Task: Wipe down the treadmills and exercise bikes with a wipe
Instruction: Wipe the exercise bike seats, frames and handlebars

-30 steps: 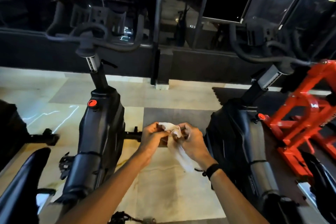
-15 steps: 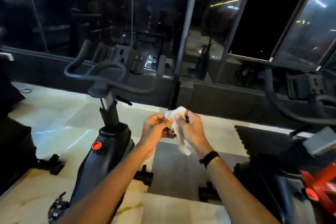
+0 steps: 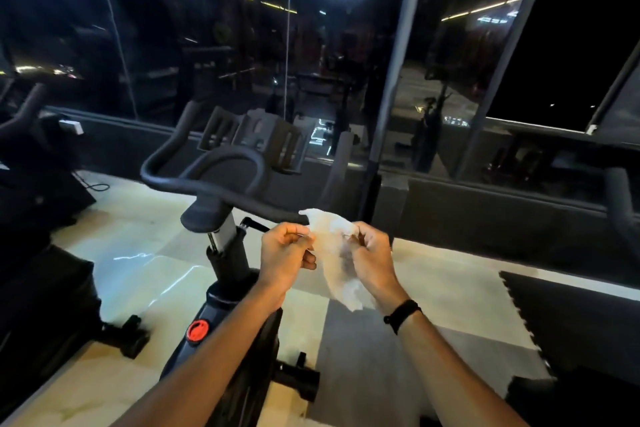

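Note:
A white wipe (image 3: 334, 250) hangs between my two hands at chest height. My left hand (image 3: 285, 255) pinches its left edge and my right hand (image 3: 372, 258) pinches its right side, so the sheet is partly spread, its lower end dangling. Just behind the wipe runs the black handlebar (image 3: 221, 180) of an exercise bike (image 3: 225, 291), whose dark body with a red knob (image 3: 198, 329) stands below my left forearm. The wipe's top corner overlaps the handlebar's right end in the view; contact cannot be judged.
A second bike's handlebar (image 3: 620, 198) shows at the right edge. Another dark machine (image 3: 38, 274) stands at the left. A black floor mat (image 3: 571, 315) lies at the right. Glass windows with a low dark ledge (image 3: 485, 215) run behind the bikes.
The view has tilted up from the floor and bike bodies to the handlebars and windows. My hands have pulled the bunched wipe wider apart and lifted it toward the left bike's handlebar.

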